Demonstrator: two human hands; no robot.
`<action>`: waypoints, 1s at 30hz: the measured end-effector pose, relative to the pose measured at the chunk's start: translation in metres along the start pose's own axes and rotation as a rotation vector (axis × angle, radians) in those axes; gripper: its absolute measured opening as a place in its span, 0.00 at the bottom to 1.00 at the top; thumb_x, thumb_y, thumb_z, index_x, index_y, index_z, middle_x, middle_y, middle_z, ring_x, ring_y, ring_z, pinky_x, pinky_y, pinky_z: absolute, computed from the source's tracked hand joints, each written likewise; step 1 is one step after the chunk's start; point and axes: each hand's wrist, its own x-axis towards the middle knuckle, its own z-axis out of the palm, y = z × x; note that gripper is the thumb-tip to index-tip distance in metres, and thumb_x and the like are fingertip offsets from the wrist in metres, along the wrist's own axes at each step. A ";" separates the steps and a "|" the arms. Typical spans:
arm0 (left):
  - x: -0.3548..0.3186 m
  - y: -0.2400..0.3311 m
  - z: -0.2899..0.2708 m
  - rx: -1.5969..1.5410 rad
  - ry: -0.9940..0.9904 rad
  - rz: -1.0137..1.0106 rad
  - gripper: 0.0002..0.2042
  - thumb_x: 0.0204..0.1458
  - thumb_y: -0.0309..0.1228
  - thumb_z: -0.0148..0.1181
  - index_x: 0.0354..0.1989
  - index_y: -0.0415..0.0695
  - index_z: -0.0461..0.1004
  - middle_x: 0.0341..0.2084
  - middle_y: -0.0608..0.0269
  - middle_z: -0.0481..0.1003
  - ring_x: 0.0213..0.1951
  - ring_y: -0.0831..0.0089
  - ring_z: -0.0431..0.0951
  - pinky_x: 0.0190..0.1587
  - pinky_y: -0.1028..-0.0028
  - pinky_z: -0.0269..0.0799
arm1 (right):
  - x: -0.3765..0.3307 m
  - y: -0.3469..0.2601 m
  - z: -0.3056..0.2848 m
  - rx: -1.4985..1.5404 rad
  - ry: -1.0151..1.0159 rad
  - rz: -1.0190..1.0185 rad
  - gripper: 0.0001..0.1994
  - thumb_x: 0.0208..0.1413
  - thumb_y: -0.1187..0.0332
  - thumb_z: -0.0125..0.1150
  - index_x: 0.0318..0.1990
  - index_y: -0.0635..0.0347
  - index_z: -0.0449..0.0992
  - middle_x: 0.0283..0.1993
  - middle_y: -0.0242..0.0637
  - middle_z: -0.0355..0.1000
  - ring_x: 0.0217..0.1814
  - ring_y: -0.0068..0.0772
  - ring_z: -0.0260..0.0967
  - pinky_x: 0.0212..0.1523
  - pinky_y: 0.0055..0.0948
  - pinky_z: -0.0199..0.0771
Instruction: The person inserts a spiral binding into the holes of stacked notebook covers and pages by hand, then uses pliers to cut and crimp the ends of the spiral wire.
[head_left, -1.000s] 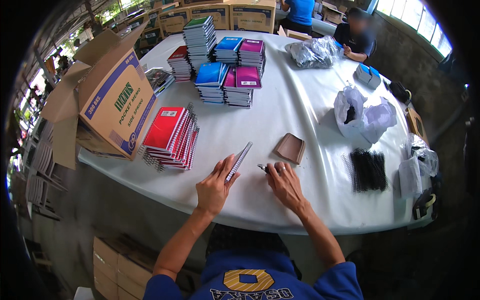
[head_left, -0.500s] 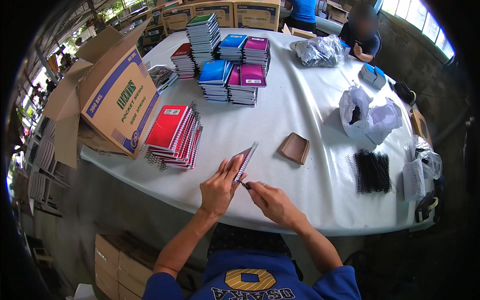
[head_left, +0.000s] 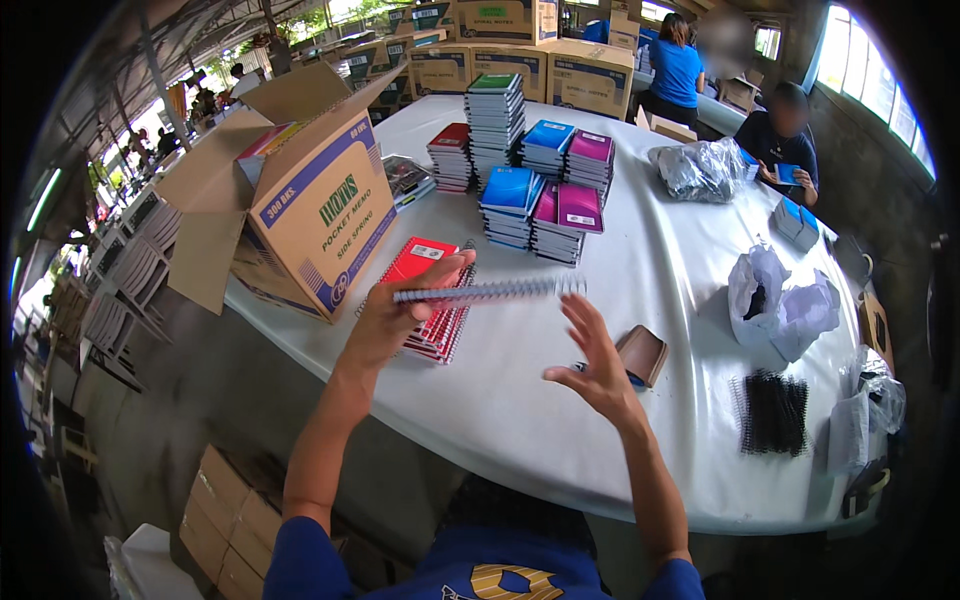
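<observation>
My left hand (head_left: 385,320) grips a spiral notebook (head_left: 490,292) by one end, holding it up off the table. Its wire coil faces me, so the cover is mostly hidden. By the coil's other end, my right hand (head_left: 598,365) is open, fingers spread, holding nothing. Beneath and behind my left hand lies a pile of red spiral notebooks (head_left: 415,258) with loose coil ends sticking out. A small brown tray (head_left: 645,352) sits just right of my right hand, with something blue at its near side.
An open carton (head_left: 320,215) stands at the left. Behind are stacked notebooks with green (head_left: 495,120), blue (head_left: 515,195) and purple covers (head_left: 570,208). Black coils (head_left: 773,412) and white bags (head_left: 757,300) lie at the right. Across the table, a person holds a blue notebook (head_left: 788,175).
The notebook has been raised and turned from steeply slanted to nearly level. My right hand has let go of the small dark-handled tool and opened. The view has shifted, showing more of the room.
</observation>
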 end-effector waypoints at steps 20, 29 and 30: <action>-0.015 -0.017 -0.067 1.124 -0.339 -0.362 0.41 0.42 0.61 0.58 0.67 0.55 0.63 0.66 0.65 0.63 0.71 0.55 0.51 0.66 0.46 0.49 | 0.069 0.061 0.078 -0.237 0.164 -0.065 0.17 0.53 0.82 0.58 0.50 0.60 0.71 0.55 0.47 0.66 0.57 0.50 0.66 0.55 0.40 0.69; 0.012 -0.036 -0.100 0.659 0.301 -0.368 0.35 0.60 0.54 0.51 0.68 0.42 0.58 0.66 0.48 0.60 0.70 0.60 0.54 0.67 0.57 0.54 | 0.090 0.055 0.121 -0.090 0.275 -0.070 0.27 0.68 0.65 0.46 0.70 0.65 0.50 0.72 0.55 0.48 0.74 0.54 0.46 0.71 0.43 0.48; 0.019 -0.039 -0.104 0.488 0.471 -0.547 0.34 0.62 0.53 0.47 0.69 0.41 0.56 0.64 0.47 0.62 0.68 0.61 0.58 0.66 0.59 0.57 | 0.096 0.055 0.131 0.030 0.279 0.017 0.30 0.69 0.61 0.41 0.70 0.68 0.43 0.74 0.58 0.41 0.76 0.54 0.39 0.73 0.42 0.39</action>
